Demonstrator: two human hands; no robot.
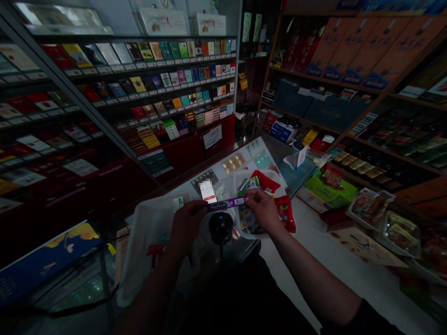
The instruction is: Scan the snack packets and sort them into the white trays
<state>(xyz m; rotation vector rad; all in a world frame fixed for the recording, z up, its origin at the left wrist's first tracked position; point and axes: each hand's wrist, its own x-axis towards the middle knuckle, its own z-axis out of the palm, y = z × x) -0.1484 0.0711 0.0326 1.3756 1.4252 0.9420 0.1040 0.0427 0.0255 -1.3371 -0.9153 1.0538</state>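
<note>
A long purple candy pack (226, 203) is held level between both my hands above a shop counter. My left hand (186, 224) pinches its left end and my right hand (262, 209) pinches its right end. Just below the pack stands a black barcode scanner (220, 228) on a stand. Under my right hand sits a white tray (240, 179) with red snack packets (267, 182) and other small packs in it. A white plastic bag (146, 237) lies on the counter under my left arm.
Glass-fronted shelves of cigarette packs (157, 79) fill the wall behind the counter. Wooden shelves with orange cartons (352, 46) and bottles line the right side. Snack boxes (328, 188) and packaged goods (384, 214) sit low at the right. The aisle floor (335, 265) is pale.
</note>
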